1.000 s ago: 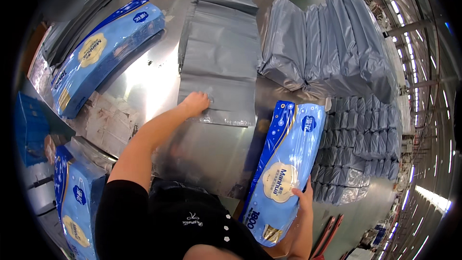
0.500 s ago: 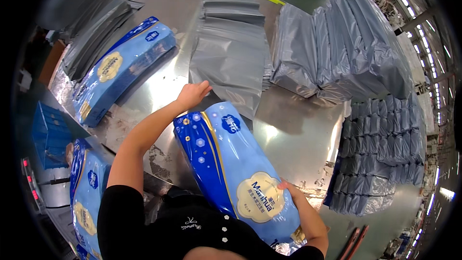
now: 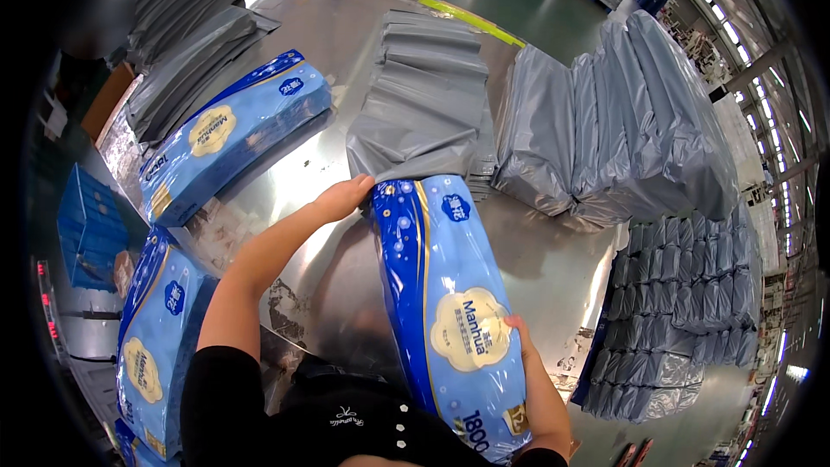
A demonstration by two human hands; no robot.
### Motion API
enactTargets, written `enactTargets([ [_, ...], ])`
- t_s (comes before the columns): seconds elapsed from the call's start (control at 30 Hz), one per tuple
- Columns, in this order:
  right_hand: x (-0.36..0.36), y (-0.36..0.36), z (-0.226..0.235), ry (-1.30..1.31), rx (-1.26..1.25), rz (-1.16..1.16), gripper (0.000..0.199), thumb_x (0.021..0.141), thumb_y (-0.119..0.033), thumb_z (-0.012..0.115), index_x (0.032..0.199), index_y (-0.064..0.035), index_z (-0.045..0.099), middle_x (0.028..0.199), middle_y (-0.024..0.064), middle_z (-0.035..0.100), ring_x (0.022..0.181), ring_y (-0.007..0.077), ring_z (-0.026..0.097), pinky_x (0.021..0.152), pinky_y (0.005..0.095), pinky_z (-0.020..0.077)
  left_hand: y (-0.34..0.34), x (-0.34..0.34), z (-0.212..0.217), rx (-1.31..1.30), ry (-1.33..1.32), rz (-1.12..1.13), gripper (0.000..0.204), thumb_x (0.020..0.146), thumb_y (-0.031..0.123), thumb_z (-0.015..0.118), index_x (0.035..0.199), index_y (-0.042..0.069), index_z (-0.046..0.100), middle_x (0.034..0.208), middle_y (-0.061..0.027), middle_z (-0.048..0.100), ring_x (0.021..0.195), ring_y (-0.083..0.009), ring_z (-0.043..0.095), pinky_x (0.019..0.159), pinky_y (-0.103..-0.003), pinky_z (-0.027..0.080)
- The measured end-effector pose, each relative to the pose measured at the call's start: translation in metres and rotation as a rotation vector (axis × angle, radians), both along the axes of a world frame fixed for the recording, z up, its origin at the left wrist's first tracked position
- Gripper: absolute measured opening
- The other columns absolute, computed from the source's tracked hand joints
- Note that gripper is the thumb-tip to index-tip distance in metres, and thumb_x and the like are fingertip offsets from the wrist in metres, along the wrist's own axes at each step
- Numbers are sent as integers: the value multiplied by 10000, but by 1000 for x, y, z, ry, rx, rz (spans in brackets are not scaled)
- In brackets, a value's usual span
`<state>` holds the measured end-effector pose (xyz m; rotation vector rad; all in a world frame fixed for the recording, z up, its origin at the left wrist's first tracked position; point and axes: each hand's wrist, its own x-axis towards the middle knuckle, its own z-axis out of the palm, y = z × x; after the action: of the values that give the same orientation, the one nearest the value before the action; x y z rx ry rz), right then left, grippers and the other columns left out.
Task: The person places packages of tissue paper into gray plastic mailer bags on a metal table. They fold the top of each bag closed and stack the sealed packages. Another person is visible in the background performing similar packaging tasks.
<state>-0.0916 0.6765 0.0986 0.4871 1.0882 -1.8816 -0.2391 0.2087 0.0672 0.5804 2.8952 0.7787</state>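
Though apart, left hand closed on grey bag edge, right hand half-curled round blue pack.

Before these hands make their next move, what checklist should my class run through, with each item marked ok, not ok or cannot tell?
1. Left hand at the gray bag's near edge: ok, beside the held pack's far left corner.
2. Right hand on the held blue pack: ok, gripping its right side.
3. Pack's far end lined up with the bag: ok, it meets the near edge.
4. Bag smooth: not ok, it is creased.
5. Far end inside the bag's mouth: cannot tell, the edge hides it.
6. Other tabletop pack apart from this bag: ok.
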Motion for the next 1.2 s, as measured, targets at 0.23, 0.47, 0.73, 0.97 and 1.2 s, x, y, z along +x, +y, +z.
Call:
enactTargets([
  [0.23,-83,-67,-96,267,66,-108,652,768,-282,619,1311,26,432,1159,166,583,1028,264,578,896,361,462,-12,-112,-42,279,234,442,93,913,75,417,997,37,421,986,-240,533,954,-451,525,771,-488,427],
  [0.47,-219,-134,-86,763,822,-22,373,947,-296,508,1173,-4,561,1038,121,610,674,169,625,603,326,511,-41,-166,-31,336,230,415,102,930,106,433,1001,33,438,852,-263,589,866,-468,555,740,-504,433],
  [0.73,-417,-214,-114,1255,1151,-72,293,903,-244,562,1063,-11,641,924,194,663,889,332,637,784,406,479,-67,-198,-18,258,117,395,134,918,107,462,1011,44,534,893,-237,625,880,-415,602,736,-464,468],
  [0.97,-378,-193,-106,1392,860,-469,135,948,-121,535,1024,-13,561,930,55,580,852,149,550,781,277,452,-46,-178,-14,273,350,403,164,791,36,532,943,50,473,920,-188,549,801,-406,590,682,-471,479],
  [1.2,-388,-172,-123,1496,1367,-542,124,897,-87,604,839,-7,529,746,42,492,704,129,491,650,236,431,-47,-151,-38,135,536,-25,197,818,80,521,1004,56,463,905,-134,493,715,-303,588,577,-395,504],
])
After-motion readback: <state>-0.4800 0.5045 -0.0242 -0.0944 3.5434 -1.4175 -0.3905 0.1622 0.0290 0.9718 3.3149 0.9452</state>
